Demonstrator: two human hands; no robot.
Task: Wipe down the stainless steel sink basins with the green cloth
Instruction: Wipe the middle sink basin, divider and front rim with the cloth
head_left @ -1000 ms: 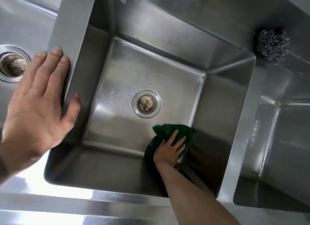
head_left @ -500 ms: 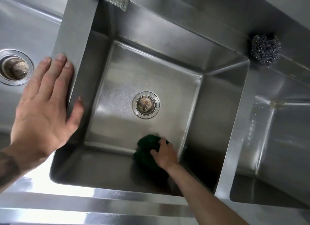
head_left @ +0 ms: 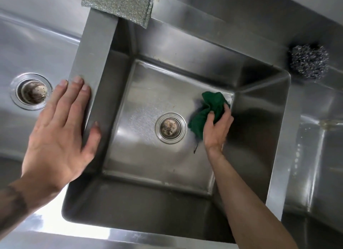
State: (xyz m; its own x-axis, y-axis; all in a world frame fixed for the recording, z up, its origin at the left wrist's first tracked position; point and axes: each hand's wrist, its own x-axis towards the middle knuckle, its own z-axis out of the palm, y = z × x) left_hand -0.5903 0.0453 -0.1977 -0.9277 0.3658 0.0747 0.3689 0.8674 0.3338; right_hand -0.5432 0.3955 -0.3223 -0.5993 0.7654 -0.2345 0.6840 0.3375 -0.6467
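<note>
The middle stainless steel basin (head_left: 148, 167) fills the view, with a round drain (head_left: 170, 128) in its floor. Down inside it, my right hand (head_left: 218, 127) grips the bunched green cloth (head_left: 209, 107) on the basin floor, right of the drain and near the right wall. Part of the cloth is hidden under my fingers. My left hand (head_left: 59, 130) rests flat, fingers straight, on the steel divider (head_left: 96, 50) between the left and middle basins, thumb over its inner edge.
A left basin with its own drain (head_left: 31, 91) lies beyond the divider. A third basin (head_left: 319, 165) is on the right. A steel wool scrubber (head_left: 308, 61) sits on the back ledge. A silver scouring pad (head_left: 118, 5) hangs over the back rim.
My right hand has carried the cloth from the front edge of the basin floor up and to the right, past the drain. The cloth is now bunched in my fingers. My left hand stays put.
</note>
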